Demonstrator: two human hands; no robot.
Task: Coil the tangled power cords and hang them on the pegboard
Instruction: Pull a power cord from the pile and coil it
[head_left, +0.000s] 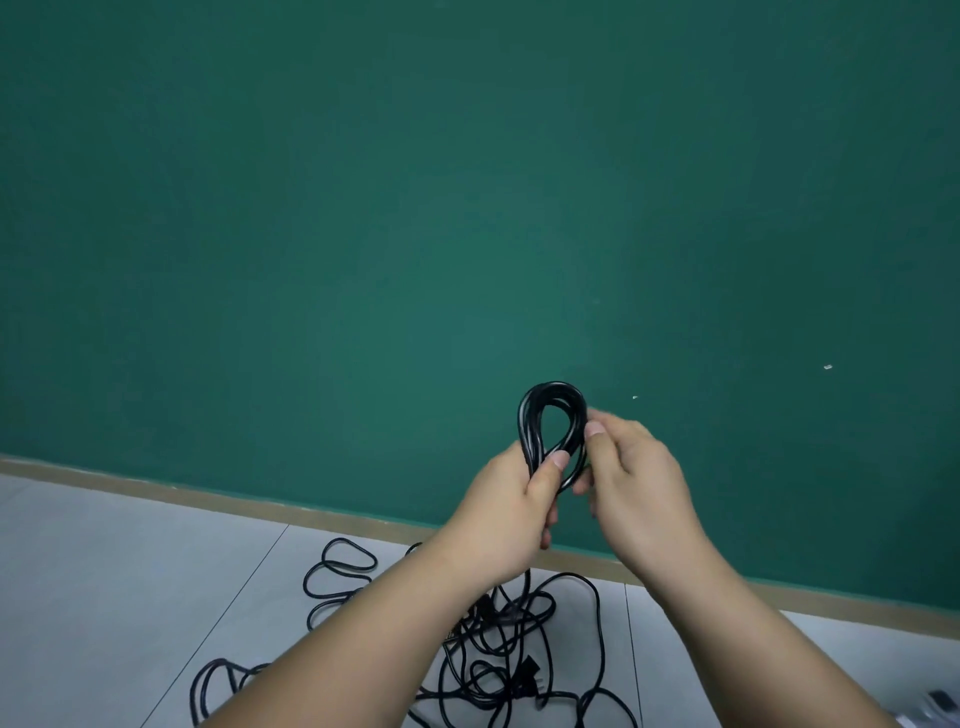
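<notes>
A black power cord coil (551, 410) stands up as a narrow loop in front of the green wall. My left hand (511, 512) grips the lower part of the coil, thumb pressed across its strands. My right hand (631, 480) pinches the coil's right side between thumb and fingers. Below my forearms, a tangle of black power cords (498, 644) lies spread on the floor, with a plug (532, 670) showing in it. No pegboard is in view.
A plain green wall (467, 208) fills most of the view, ending in a tan baseboard (208, 499). Grey floor tiles (130, 582) lie beneath. A small grey object (937, 701) sits at the bottom right corner.
</notes>
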